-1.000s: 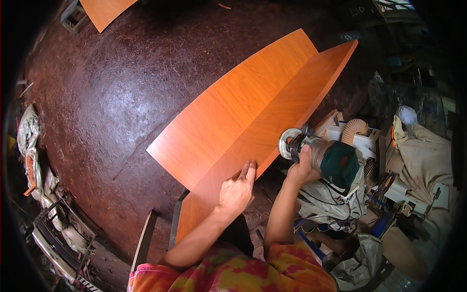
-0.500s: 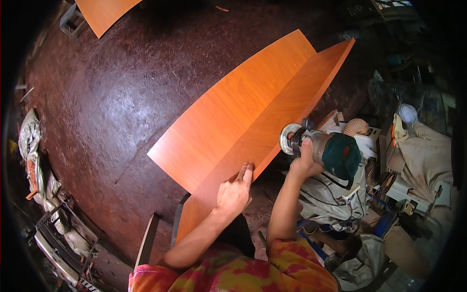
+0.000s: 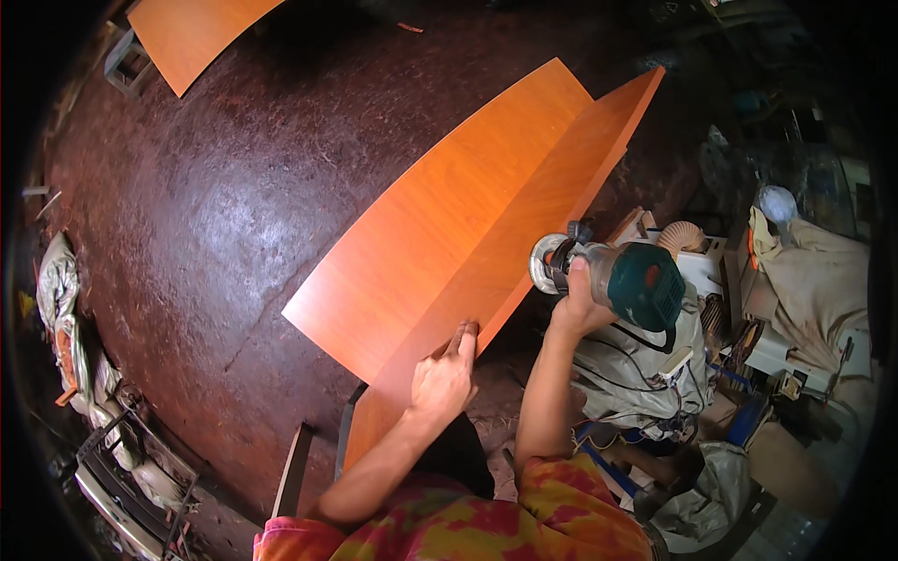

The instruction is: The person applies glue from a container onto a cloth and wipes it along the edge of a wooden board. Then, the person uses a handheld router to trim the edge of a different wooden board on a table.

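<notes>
In my right hand (image 3: 579,304) is a router (image 3: 645,285) with a dark green motor housing and a round clear base. My fingers wrap its body, and the base meets the right long edge of a tilted orange wood-grain board (image 3: 510,238). My left hand (image 3: 444,381) grips that same edge nearer to me, with two fingers stretched along the board and the thumb side over the edge. The router's bit is hidden. Beyond the tilted board is a second orange panel (image 3: 412,234) with a curved outer edge.
Another orange board (image 3: 192,42) rests by a grey stool (image 3: 126,64) at upper left. On the right are a plastic sheet (image 3: 636,383), a coiled hose (image 3: 681,237), a beige cloth (image 3: 814,280) and cables. Sacks (image 3: 58,280) and a metal frame (image 3: 122,505) line the left.
The view has shifted slightly, so the boards and both hands appear a little further left. The router stays at the board's edge, and both hands keep their hold.
</notes>
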The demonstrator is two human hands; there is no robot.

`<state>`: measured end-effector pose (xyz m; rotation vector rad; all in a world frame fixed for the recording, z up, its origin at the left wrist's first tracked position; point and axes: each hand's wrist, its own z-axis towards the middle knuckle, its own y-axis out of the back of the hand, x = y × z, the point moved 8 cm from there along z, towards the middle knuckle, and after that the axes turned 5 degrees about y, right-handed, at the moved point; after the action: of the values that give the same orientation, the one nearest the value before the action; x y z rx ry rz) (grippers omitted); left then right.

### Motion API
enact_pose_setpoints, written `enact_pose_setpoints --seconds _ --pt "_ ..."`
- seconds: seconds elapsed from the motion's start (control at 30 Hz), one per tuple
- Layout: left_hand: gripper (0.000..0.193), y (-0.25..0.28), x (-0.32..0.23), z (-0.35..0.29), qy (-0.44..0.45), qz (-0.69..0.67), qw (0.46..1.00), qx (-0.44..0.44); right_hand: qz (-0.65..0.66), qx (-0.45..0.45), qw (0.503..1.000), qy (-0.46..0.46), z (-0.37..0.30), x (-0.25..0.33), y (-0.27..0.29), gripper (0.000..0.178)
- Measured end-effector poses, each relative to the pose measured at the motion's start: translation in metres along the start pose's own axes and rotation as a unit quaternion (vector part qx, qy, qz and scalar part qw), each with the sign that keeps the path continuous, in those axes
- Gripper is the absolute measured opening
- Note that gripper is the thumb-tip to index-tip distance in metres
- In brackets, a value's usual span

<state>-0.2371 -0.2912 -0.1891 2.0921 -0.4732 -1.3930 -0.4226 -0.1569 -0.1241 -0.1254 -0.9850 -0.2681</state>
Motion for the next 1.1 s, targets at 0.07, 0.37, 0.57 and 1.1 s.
enact_pose_setpoints --seconds 0.07,0.37,0.57,1.1 --pt "0.057 0.000 0.000 0.001 0.002 0.005 1.000 -0.003 -0.004 0.004 1.000 0.001 0.002 0.000 -0.001 0.058" --pt "0.051 -0.003 0.001 0.002 0.013 0.000 1.000 0.002 -0.018 0.001 1.000 0.020 0.015 -0.004 -0.005 0.056" --pt "0.051 -0.006 -0.001 0.001 0.000 0.010 1.000 -0.008 -0.016 -0.012 1.000 0.014 0.027 -0.012 -0.005 0.053" --pt "0.049 -0.010 -0.006 0.005 0.042 0.029 0.998 0.044 -0.022 -0.002 0.999 0.049 0.080 -0.034 -0.016 0.062"
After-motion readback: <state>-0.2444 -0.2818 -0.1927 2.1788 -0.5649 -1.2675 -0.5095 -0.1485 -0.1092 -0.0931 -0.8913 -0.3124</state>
